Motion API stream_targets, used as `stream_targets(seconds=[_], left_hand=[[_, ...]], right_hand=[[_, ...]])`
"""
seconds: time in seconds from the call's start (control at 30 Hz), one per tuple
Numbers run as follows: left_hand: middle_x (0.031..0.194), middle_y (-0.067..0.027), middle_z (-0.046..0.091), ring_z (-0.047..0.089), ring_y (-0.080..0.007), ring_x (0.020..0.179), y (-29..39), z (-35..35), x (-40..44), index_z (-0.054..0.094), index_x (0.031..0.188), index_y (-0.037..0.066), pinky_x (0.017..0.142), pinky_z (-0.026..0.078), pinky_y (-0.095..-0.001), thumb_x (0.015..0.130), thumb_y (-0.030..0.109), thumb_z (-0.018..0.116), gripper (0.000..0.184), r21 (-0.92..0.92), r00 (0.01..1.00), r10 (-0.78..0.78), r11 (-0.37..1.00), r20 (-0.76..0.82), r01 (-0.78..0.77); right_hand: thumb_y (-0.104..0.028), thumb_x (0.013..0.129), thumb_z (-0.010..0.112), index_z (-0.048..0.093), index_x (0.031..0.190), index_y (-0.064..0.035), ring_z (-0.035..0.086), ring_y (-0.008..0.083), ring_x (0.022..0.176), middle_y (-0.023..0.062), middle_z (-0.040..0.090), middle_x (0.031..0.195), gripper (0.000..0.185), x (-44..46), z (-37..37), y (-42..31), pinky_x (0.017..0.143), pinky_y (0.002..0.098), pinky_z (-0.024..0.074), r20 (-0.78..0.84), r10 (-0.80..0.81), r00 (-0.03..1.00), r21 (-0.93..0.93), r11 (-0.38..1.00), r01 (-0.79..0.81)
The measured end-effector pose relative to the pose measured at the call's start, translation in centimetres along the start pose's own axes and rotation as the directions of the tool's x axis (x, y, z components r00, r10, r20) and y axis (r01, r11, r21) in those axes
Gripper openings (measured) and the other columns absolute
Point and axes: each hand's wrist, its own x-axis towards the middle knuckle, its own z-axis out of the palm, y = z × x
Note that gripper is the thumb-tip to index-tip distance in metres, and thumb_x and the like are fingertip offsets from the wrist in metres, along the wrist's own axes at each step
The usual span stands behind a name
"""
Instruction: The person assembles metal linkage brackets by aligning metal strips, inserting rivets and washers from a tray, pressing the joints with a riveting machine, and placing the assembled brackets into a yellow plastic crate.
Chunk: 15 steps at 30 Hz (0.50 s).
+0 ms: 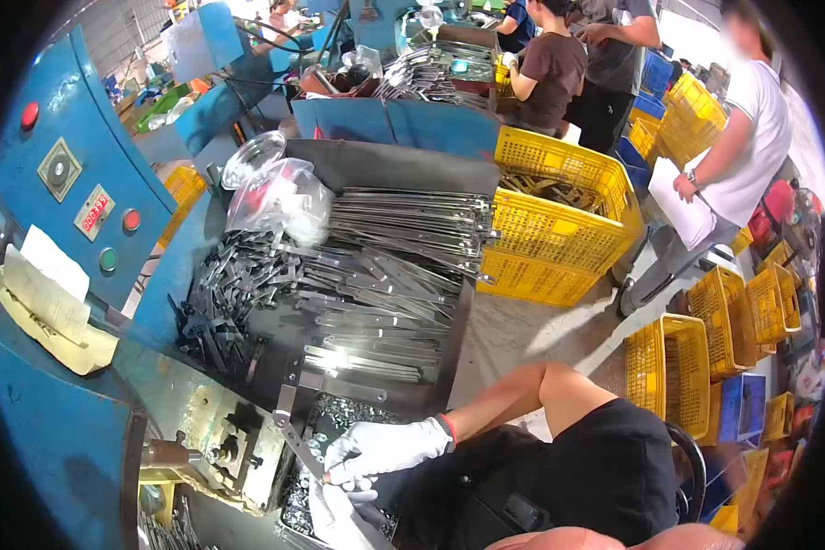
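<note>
Gloved right hand (380, 451) pinching metal strip (301, 446) beside machine fixture (238, 449).
Left hand (339, 518) just below, grip unclear; small shiny parts (339, 412) near both. Beyond: grey worktable (270, 321), loose dark pieces (238, 280), piled long strips (403, 220), clear plastic bag (289, 197). Blue cabinet (69, 92) left. Yellow crate (559, 261) on floor (513, 339), then standing people, one in white shirt (763, 110) holding papers (687, 206).

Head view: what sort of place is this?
Most likely a metal-parts workshop or factory floor: a blue machine cabinet with coloured push buttons, flat metal strips heaped on the work surface, and yellow plastic crates standing about.
</note>
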Motion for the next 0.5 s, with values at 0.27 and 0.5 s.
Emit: stream_targets(seconds=[0.27,0.5], left_hand=[[0.080,-0.0053,0.062,0.045,-0.0064,0.045,-0.1,-0.1,0.1,0.050,0.138,0.002,0.042,0.035,-0.0190,0.104,0.024,0.048,0.041,-0.006,1.000,-0.011,1.000,-0.020,0.011],[0.079,-0.0053,0.061,0.044,-0.0064,0.045,-0.4,-0.2,-0.1,0.050,0.139,0.002,0.042,0.035,-0.0191,0.104,0.023,0.047,0.041,-0.004,0.997,-0.030,1.000,-0.064,0.030]], right_hand=[[-0.025,0.104,0.056,0.063,0.093,-0.0024,0.055,0.0073,0.066,-0.0011,0.059,0.069,0.026,0.7,-0.2,0.2,0.062,0.0263,0.0464,0.079,-0.126,0.989,-0.088,0.987,0.133],[-0.030,0.105,0.054,0.065,0.090,-0.0038,0.050,0.0065,0.063,-0.0028,0.057,0.067,0.032,1.0,0.1,-0.5,0.061,0.0270,0.0441,0.035,-0.165,0.986,-0.205,0.964,0.168]])
